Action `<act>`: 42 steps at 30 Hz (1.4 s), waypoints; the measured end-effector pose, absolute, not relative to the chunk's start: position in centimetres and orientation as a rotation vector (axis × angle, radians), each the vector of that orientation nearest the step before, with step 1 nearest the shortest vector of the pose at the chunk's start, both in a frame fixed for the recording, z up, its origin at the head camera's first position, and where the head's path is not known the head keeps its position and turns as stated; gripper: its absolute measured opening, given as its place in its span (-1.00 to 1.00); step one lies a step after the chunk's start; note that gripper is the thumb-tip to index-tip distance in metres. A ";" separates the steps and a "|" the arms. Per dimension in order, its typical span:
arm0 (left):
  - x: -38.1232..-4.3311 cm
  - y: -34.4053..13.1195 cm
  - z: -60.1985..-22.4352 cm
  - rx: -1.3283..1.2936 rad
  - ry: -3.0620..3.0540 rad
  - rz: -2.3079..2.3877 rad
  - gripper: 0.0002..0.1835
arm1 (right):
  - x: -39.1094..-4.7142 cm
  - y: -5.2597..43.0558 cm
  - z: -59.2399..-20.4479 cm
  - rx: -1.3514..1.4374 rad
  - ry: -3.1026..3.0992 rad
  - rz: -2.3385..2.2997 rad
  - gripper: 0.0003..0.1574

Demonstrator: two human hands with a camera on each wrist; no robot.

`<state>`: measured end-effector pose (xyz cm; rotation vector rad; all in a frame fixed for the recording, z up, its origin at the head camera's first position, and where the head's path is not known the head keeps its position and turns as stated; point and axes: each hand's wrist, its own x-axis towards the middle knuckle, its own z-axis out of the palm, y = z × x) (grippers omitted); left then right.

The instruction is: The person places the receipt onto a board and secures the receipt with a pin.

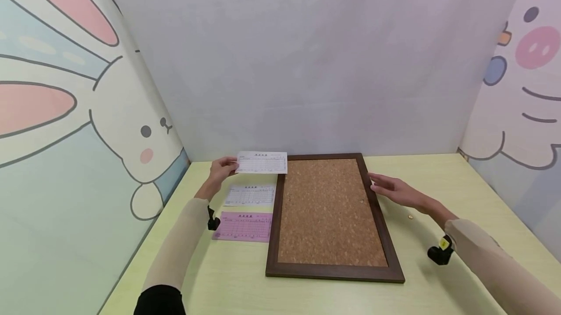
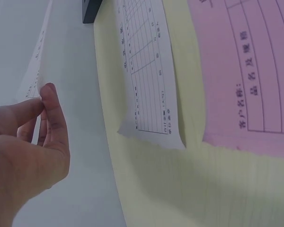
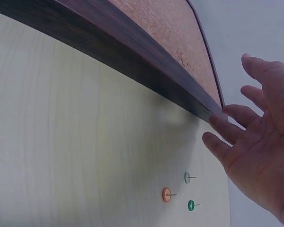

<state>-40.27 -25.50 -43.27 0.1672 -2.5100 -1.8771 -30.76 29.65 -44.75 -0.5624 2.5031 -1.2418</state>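
Note:
My left hand (image 1: 221,170) pinches the left edge of a white printed form (image 1: 262,162), held up over the table beside the top left corner of the corkboard (image 1: 330,213). In the left wrist view, thumb and fingertips meet on the sheet's edge. Below it lie a second white form (image 2: 149,71) and a pink form (image 2: 246,75), both with printed grids. The corkboard has a dark brown frame (image 3: 132,61). My right hand (image 1: 396,191) is at the frame's upper right side, fingers extended and slightly bent, holding nothing; fingertips appear at the frame's edge.
Right of the board, an orange thumbtack (image 3: 167,194), a green thumbtack (image 3: 191,205) and a pale thumbtack (image 3: 187,178) lie points up on the light wooden table (image 1: 228,276). A grey backdrop (image 1: 307,62) stands behind, with cartoon-printed panels (image 1: 118,110) at both sides.

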 end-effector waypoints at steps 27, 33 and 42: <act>-39.8 -24.3 -43.5 0.114 -2.523 -1.890 -0.61 | -31.0 29.6 -45.2 -0.584 2.531 -1.188 -0.12; -39.7 -24.1 -43.7 0.128 -2.539 -1.869 -0.62 | -30.8 29.6 -45.3 -0.592 2.515 -1.221 -0.14; -39.5 -23.7 -43.9 0.118 -2.530 -1.868 -0.65 | -30.8 29.3 -45.2 -0.594 2.525 -1.205 -0.15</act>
